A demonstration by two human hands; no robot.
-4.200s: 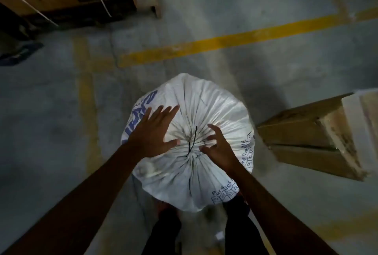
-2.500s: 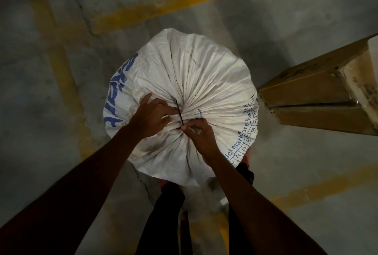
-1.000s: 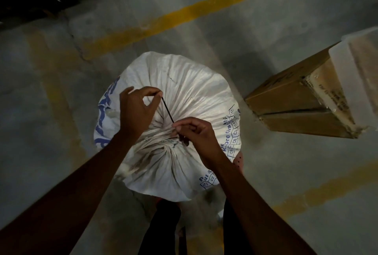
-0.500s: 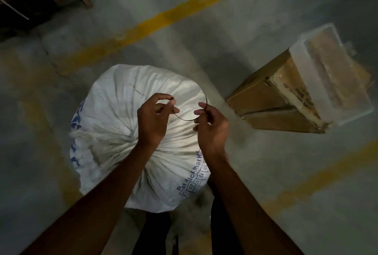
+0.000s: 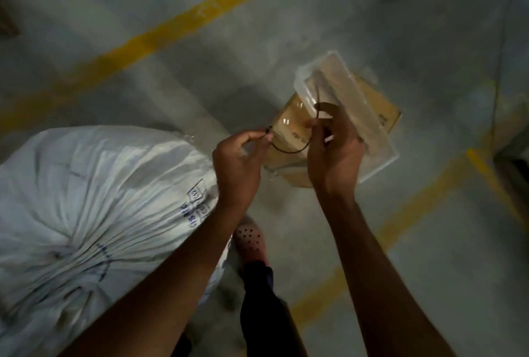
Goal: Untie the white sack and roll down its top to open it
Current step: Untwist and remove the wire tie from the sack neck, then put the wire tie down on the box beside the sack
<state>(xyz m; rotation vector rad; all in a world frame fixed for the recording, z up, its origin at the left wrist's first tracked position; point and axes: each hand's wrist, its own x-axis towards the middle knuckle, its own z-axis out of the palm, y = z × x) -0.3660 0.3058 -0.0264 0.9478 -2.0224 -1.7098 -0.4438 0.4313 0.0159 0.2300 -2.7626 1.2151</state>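
Over the concrete floor [image 5: 357, 7], in front of the cardboard box [image 5: 289, 124] with its clear plastic tray [image 5: 380, 145] on top, your two hands hold a thin black tie [image 5: 289, 150] slack between them: your left hand [image 5: 237, 165] pinches one end between thumb and fingertips, and your right hand [image 5: 333, 150] grips the other end, which curls above its fingers. The white sack [image 5: 100, 199] stands on the floor to your left, clear of both hands, its top bunched into pleats, beside your perforated shoe [image 5: 252, 242].
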